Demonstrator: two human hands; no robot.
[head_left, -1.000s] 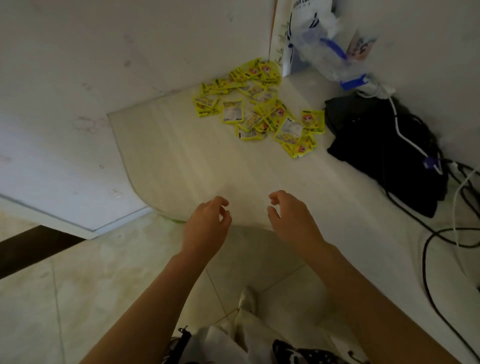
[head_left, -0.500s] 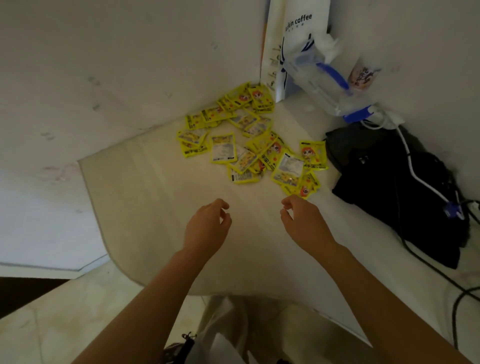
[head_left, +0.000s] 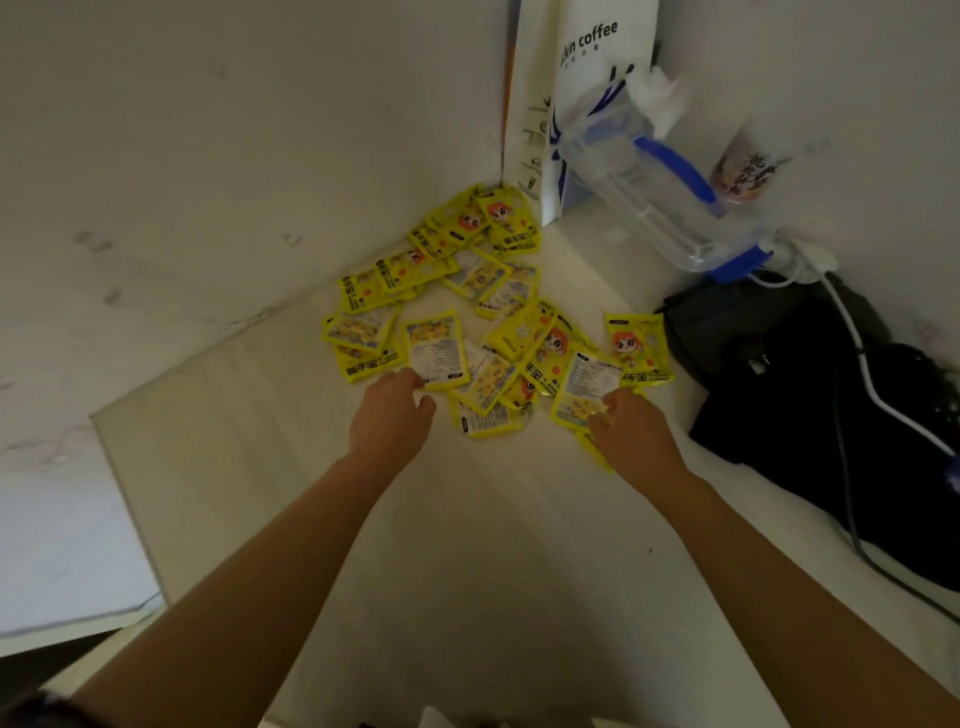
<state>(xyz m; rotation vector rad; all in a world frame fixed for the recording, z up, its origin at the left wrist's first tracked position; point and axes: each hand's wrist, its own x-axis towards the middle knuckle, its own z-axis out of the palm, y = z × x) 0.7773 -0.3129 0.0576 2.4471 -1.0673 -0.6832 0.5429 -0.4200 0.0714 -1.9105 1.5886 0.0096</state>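
Yellow sachets (head_left: 511, 332), lying flat, long axes pointing every way

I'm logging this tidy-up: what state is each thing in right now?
yellow packets: scattered, overlapping, lying flat
left hand: curled fingers touching the packets' near edge, grip unclear
right hand: curled fingers on the packets' near edge, grip unclear
clear box: tilted
paper bag: standing upright
black bag: slumped flat

Head view, steeply down, near tabletop (head_left: 260, 467)
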